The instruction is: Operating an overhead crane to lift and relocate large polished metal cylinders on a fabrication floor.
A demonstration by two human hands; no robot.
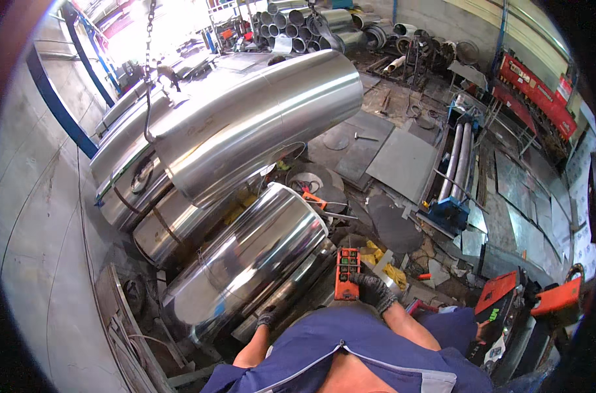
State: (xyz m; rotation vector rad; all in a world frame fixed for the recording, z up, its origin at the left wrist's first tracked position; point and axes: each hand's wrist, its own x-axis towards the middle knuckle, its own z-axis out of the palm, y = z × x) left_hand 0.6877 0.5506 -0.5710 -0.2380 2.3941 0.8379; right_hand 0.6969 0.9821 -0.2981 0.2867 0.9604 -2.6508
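Your right hand grips orange remote; left hand curled, touching lower pipe. Big pipe hangs on chain. Next: move slow.

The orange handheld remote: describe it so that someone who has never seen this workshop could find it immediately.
Start at the big shiny steel cylinder lying at the lower middle of the view. Just off its right end, the person's gloved right hand holds an orange remote upright above the blue work shirt. Unlike the larger orange machines at lower right, it is small, slim and carries rows of dark buttons.
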